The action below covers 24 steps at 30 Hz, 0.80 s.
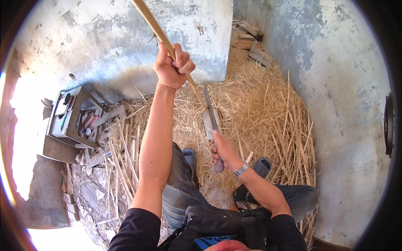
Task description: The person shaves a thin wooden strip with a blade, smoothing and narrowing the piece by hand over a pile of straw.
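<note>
My left hand (173, 69) is closed around a long, pale wooden pole (150, 21), possibly bamboo, held slanting with its upper end out of view. The pole's lower end comes down onto a grey block (207, 125) on the floor, between my feet and the wall. In my right hand (224, 148) is a long knife (207, 98), gripped by its handle, the blade pointing away from me. The blade lies close against the right side of the pole's lower end; whether they touch, I cannot tell.
Pale shavings (247, 104) cover the floor, with long split strips (289, 138) along the right wall. To the left, a small wooden cabinet (69, 115) holds assorted tools. Broken boards (259, 54) lie at the back. My sandalled feet (262, 166) are close behind the block.
</note>
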Available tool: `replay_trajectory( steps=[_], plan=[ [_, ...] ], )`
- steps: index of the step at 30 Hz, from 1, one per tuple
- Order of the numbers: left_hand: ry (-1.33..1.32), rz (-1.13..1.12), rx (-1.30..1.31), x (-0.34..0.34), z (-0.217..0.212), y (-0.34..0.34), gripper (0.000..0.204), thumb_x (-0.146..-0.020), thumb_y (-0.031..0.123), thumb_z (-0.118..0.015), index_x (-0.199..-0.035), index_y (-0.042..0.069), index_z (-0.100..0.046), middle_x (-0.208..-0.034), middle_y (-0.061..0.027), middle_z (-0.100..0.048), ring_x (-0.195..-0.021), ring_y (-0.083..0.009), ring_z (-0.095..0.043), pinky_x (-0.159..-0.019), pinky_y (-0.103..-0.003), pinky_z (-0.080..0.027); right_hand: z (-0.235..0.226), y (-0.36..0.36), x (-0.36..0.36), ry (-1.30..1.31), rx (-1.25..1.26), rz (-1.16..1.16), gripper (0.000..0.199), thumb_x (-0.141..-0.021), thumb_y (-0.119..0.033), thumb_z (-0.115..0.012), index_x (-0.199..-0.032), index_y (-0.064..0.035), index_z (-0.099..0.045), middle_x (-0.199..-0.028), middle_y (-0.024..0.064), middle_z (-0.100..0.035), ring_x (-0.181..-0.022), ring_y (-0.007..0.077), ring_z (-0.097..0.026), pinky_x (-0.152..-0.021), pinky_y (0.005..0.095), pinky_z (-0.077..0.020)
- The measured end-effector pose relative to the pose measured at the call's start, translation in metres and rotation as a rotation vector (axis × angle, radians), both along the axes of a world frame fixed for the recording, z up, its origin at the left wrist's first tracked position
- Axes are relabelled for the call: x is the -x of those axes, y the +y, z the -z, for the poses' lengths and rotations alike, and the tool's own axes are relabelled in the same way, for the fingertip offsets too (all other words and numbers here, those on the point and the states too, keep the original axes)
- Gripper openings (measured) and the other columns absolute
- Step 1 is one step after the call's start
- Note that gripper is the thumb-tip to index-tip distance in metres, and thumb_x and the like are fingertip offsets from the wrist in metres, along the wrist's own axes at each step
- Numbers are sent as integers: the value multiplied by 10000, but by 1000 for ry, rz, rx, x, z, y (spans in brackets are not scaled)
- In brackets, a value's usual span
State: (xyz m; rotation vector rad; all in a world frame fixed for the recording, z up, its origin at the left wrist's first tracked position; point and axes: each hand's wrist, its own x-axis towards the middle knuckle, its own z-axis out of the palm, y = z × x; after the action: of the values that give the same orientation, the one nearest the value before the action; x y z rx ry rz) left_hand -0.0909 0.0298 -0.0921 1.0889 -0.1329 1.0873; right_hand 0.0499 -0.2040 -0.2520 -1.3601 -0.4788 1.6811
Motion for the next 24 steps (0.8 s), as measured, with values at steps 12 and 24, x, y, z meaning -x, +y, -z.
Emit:
replay_trajectory(
  steps=[12,24],
  plan=[
    [20,-96,36,7,2,-8,703,-977,735,-431,-627,125,-405,-523,58,-233,-445,-93,-136,-481,-288,-163,-3,-17,17,-89,-169,-107,433,-1053,-523,-494,-933,-109,-453,-607,-13,-431,-422,91,-419,-398,293,-416],
    [460,-987,-411,14,-26,-3,481,-1117,379,-399,-1339,-12,-568,-1147,-136,-681,-1081,-204,-627,-1028,-398,-473,-1,-15,-19,-63,-67,-19,463,-1043,-557,-493,-966,-100,-493,-614,-14,-438,-431,94,-415,-409,308,-410]
  ],
)
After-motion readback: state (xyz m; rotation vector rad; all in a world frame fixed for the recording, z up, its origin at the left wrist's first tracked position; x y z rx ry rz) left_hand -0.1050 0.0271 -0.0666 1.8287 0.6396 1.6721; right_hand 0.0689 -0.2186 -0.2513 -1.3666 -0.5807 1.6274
